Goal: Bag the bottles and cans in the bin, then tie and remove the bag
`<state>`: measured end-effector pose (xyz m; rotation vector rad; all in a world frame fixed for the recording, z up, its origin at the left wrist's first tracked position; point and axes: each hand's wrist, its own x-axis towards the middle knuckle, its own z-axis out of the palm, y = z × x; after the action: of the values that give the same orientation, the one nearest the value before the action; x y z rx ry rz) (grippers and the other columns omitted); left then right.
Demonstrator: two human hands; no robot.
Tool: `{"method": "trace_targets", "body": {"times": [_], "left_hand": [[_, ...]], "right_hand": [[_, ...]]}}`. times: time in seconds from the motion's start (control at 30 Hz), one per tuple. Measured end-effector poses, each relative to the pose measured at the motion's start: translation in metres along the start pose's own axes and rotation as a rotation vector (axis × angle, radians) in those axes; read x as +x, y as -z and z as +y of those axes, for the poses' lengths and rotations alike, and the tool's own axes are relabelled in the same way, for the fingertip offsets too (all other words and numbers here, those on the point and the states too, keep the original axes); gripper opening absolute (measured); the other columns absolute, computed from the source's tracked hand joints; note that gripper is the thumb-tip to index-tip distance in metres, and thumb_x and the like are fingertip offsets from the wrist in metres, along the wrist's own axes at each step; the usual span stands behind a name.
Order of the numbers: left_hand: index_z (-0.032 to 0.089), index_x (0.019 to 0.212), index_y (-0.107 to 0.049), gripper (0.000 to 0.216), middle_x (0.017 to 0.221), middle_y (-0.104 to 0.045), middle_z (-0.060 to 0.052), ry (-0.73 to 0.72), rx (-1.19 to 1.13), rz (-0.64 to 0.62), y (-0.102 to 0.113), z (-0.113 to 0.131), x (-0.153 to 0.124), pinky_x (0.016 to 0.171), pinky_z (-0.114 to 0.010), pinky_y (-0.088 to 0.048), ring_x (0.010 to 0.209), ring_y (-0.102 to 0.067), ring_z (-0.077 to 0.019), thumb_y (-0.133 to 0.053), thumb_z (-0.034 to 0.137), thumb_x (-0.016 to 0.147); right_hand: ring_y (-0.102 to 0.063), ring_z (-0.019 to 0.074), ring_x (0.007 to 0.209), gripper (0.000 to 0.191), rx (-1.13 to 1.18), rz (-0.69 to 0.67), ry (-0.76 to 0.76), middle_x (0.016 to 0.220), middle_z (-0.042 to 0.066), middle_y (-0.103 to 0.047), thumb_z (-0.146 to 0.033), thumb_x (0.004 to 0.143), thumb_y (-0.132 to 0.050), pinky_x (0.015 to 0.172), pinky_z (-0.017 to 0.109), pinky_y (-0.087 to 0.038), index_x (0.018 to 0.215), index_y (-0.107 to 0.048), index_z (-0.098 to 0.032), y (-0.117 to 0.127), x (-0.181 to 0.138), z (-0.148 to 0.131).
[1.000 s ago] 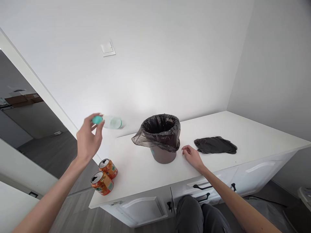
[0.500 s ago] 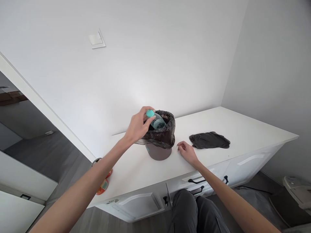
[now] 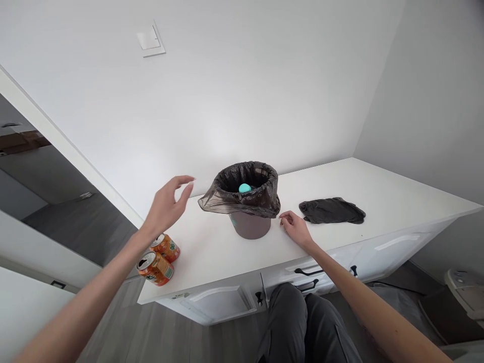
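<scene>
A small grey bin (image 3: 250, 225) lined with a black bag (image 3: 242, 194) stands on the white counter (image 3: 378, 191). Inside it the teal cap of a plastic bottle (image 3: 244, 188) shows above the bag's rim. My left hand (image 3: 166, 206) hovers in the air to the left of the bin, fingers apart and holding nothing. My right hand (image 3: 296, 228) rests on the counter just right of the bin, fingers loosely curled with nothing in them. Two orange drink cans (image 3: 159, 258) lie on their sides at the counter's left end, below my left wrist.
A crumpled black bag (image 3: 333, 210) lies on the counter to the right of my right hand. White drawers with dark handles (image 3: 307, 272) run under the counter. A light switch (image 3: 150, 39) is on the wall above. My dark-trousered knees (image 3: 302, 322) sit below.
My left hand carried the teal-capped bottle rightward, lowered it into the bin, let go and drew back to the left, now open. My right hand stayed beside the bin.
</scene>
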<state>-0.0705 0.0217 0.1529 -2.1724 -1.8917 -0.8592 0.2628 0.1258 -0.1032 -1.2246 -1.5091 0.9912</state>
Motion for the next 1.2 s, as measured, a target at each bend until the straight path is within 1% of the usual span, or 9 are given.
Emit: {"method": "trace_targets", "body": {"times": [0.13, 0.23, 0.37, 0.53, 0.67, 0.77, 0.83, 1.0, 1.2], "left_hand": [[0.021, 0.142, -0.055, 0.066, 0.14, -0.064, -0.014, 0.186, 0.283, -0.214, 0.019, -0.062, -0.039, 0.1, -0.045, -0.05, 0.121, -0.064, -0.0342, -0.046, 0.065, 0.094], [0.016, 0.147, -0.05, 0.077, 0.139, -0.063, -0.022, 0.356, 0.44, -0.393, 0.02, -0.091, -0.066, 0.094, -0.05, -0.051, 0.112, -0.068, -0.0388, -0.046, 0.066, 0.089], [0.016, 0.146, -0.049, 0.077, 0.128, -0.07, -0.023, 0.515, 0.49, -0.5, 0.01, -0.105, -0.09, 0.08, -0.048, -0.053, 0.113, -0.068, -0.0423, -0.049, 0.061, 0.083], [0.022, 0.142, -0.051, 0.07, 0.124, -0.071, -0.018, 0.521, 0.415, -0.486, 0.002, -0.104, -0.093, 0.075, -0.042, -0.053, 0.106, -0.07, -0.0387, -0.054, 0.057, 0.082], [0.018, 0.147, -0.043, 0.075, 0.129, -0.066, -0.02, 0.4, 0.309, -0.179, 0.012, -0.07, -0.07, 0.083, -0.044, -0.054, 0.107, -0.069, -0.036, -0.057, 0.059, 0.087], [0.02, 0.148, -0.041, 0.078, 0.13, -0.065, -0.017, 0.249, 0.119, 0.153, 0.024, -0.017, -0.043, 0.086, -0.04, -0.055, 0.107, -0.069, -0.0307, -0.065, 0.06, 0.086], [0.023, 0.146, -0.042, 0.074, 0.133, -0.063, -0.015, 0.168, -0.021, 0.277, 0.028, 0.023, -0.024, 0.084, -0.038, -0.056, 0.108, -0.069, -0.0288, -0.066, 0.059, 0.086], [0.024, 0.141, -0.043, 0.066, 0.129, -0.066, -0.013, -0.041, -0.2, 0.192, 0.009, 0.088, 0.014, 0.088, -0.041, -0.057, 0.107, -0.07, -0.0266, -0.067, 0.053, 0.086], [0.023, 0.144, -0.042, 0.071, 0.132, -0.065, -0.014, -0.05, -0.108, 0.023, -0.039, 0.086, 0.054, 0.097, -0.046, -0.053, 0.115, -0.067, -0.0302, -0.071, 0.045, 0.084]], "right_hand": [[-0.063, 0.0205, 0.068, 0.023, -0.012, -0.001, -0.004, 0.078, 0.004, -0.073, -0.034, 0.081, -0.05, 0.069, 0.033, -0.045, 0.094, -0.065, -0.022, 0.001, 0.0, -0.001], [-0.063, 0.0208, 0.069, 0.023, -0.039, -0.004, 0.007, 0.079, 0.004, -0.073, -0.034, 0.081, -0.049, 0.07, 0.033, -0.045, 0.094, -0.065, -0.022, 0.001, 0.0, 0.001], [-0.063, 0.021, 0.071, 0.024, -0.055, -0.003, 0.013, 0.081, 0.004, -0.074, -0.034, 0.082, -0.049, 0.07, 0.033, -0.044, 0.096, -0.064, -0.022, 0.0, 0.0, 0.006], [-0.063, 0.0205, 0.071, 0.025, -0.047, -0.017, -0.001, 0.083, 0.003, -0.074, -0.034, 0.083, -0.05, 0.07, 0.032, -0.045, 0.1, -0.065, -0.022, -0.001, 0.0, 0.012], [-0.064, 0.0203, 0.071, 0.026, -0.047, -0.016, 0.014, 0.083, 0.003, -0.074, -0.034, 0.085, -0.049, 0.071, 0.032, -0.045, 0.1, -0.065, -0.022, -0.002, 0.003, 0.021], [-0.064, 0.0203, 0.07, 0.026, -0.037, -0.012, 0.013, 0.083, 0.003, -0.074, -0.035, 0.085, -0.049, 0.071, 0.033, -0.046, 0.101, -0.066, -0.022, -0.002, 0.007, 0.027], [-0.064, 0.0204, 0.07, 0.026, -0.029, -0.005, 0.018, 0.083, 0.004, -0.074, -0.035, 0.085, -0.05, 0.07, 0.033, -0.046, 0.1, -0.066, -0.022, -0.002, 0.008, 0.028], [-0.063, 0.0197, 0.068, 0.023, -0.02, 0.018, 0.035, 0.081, 0.002, -0.074, -0.034, 0.085, -0.049, 0.069, 0.032, -0.046, 0.098, -0.065, -0.023, -0.002, 0.01, 0.022], [-0.064, 0.0204, 0.071, 0.021, -0.033, 0.004, 0.044, 0.08, 0.001, -0.073, -0.031, 0.085, -0.048, 0.07, 0.032, -0.045, 0.095, -0.064, -0.024, -0.002, 0.01, 0.013]]}}
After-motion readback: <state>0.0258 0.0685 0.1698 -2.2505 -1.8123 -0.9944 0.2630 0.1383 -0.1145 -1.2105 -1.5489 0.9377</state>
